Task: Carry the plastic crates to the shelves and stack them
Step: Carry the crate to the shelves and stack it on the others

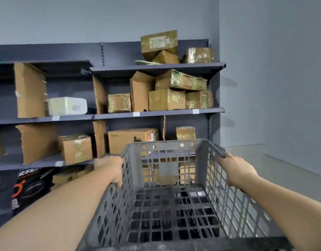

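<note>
Grey steel shelves (156, 113) fill the wall ahead, their boards crowded with cardboard boxes (166, 98), many wrapped in shiny tape, so little bare shelf shows on the right bay. In front of them, carried in the air just short of the lowest visible boards, is the grey plastic crate (167, 205), empty, its lattice floor and slotted walls open to view. Both arms reach forward along its long sides: the left hand (109, 169) is closed over the left rim, and the right hand (236, 169) is closed over the right rim, each grip wrapped tight on the edge near the far corners. I judge the step in hand to be the carry toward a stacking place; whether other crates wait below is hidden by this one. To do it well, keep the crate level, keep both grips even so it does not twist, and watch the far rim against the shelf edges before lowering it.
</note>
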